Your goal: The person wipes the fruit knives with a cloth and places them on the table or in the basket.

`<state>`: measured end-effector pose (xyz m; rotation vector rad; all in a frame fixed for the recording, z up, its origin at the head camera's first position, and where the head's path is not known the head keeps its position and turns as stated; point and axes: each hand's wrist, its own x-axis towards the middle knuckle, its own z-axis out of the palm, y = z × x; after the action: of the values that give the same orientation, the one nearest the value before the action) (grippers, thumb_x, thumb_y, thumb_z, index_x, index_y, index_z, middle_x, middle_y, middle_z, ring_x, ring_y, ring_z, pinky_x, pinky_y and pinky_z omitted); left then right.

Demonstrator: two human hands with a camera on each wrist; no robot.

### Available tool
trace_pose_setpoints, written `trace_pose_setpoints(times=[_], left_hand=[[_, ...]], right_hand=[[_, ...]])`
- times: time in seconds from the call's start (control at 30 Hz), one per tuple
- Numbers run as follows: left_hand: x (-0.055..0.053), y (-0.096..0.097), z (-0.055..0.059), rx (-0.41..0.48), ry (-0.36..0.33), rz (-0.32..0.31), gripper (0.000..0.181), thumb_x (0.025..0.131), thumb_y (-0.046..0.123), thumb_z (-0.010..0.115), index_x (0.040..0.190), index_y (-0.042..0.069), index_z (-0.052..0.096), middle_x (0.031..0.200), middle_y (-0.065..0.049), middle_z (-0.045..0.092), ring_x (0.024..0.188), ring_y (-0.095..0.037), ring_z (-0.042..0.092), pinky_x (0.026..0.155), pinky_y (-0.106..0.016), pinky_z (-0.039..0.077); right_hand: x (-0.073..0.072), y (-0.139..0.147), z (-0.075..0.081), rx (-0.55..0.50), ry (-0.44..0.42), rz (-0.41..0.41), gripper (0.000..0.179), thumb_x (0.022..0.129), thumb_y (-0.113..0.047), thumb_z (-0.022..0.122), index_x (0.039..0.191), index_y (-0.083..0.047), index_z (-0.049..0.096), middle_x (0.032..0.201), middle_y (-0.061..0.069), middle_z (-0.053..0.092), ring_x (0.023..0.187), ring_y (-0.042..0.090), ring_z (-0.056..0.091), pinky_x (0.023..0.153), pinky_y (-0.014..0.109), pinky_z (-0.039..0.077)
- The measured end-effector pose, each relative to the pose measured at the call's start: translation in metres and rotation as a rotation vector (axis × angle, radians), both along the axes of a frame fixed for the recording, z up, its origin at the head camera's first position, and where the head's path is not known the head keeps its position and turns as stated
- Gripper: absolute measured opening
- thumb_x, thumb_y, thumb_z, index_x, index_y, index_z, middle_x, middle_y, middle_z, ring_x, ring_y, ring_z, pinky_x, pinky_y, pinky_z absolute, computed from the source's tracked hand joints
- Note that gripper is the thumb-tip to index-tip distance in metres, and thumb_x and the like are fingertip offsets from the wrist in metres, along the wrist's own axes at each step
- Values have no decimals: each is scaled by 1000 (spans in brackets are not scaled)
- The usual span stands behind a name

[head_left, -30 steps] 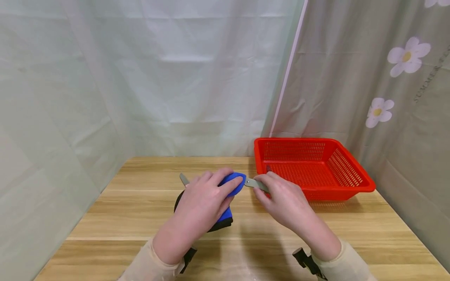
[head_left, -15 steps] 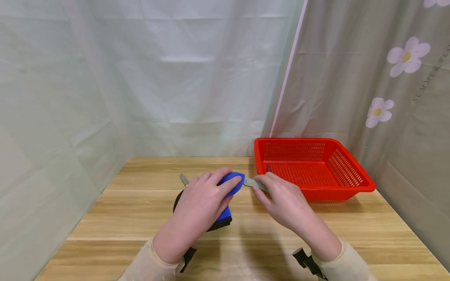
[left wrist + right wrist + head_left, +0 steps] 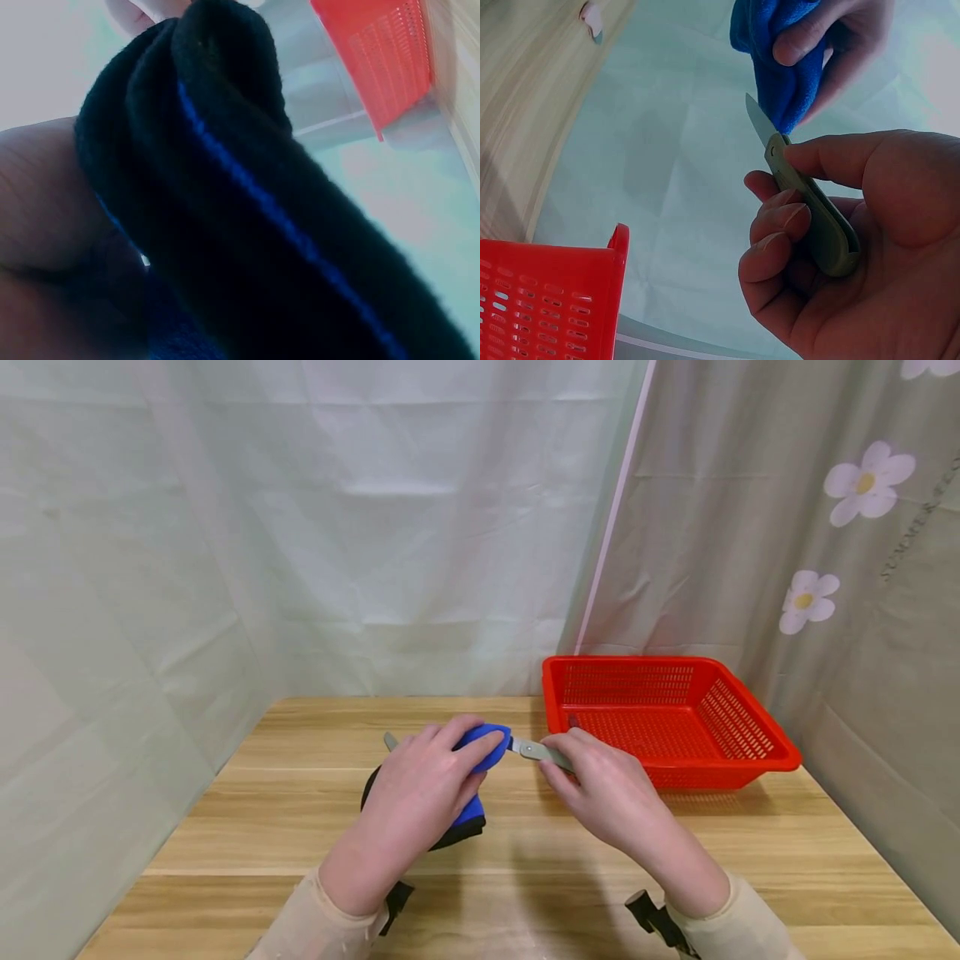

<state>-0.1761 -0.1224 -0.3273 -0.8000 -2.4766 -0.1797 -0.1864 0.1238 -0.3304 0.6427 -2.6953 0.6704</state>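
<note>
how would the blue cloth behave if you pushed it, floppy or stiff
Probably floppy, as the blue cloth bunches into folds in the left hand. It may resist sliding a little, since its dark edging looks fuzzy up close.

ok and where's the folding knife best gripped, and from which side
I'd grip the folding knife by its handle, from the person's right, as the right hand does. The blade is unfolded and points left, toward the blue cloth in the left hand, so the handle end looks safer.
</note>
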Motion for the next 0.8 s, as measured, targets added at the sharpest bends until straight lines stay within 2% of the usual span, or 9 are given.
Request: trace_pose_setpoints(times=[0.27,0.47,0.8], left_hand=[[-2,-5,0,11,19,8,49,95,27,91,142,22,77,142,-10,68,110,-34,75,86,-51,66],[-5,-10,-1,11,27,21,49,95,27,91,142,22,77,142,-10,68,109,-33,74,81,-51,66],[-9,-18,0,43,39,26,48,94,23,92,140,17,78,141,-12,69,106,-35,74,85,-49,66]], right_hand=[[0,0,2,-13,-21,-7,16,103,-19,80,117,-12,79,84,-6,55,66,10,50,53,28,44],[0,1,1,-14,-2,-7,15,103,-18,80,117,-13,79,81,-7,52,65,10,48,52,28,41],[1,3,3,-16,-4,-7,13,103,-19,79,116,-15,79,80,-7,50,64,10,47,52,28,40]])
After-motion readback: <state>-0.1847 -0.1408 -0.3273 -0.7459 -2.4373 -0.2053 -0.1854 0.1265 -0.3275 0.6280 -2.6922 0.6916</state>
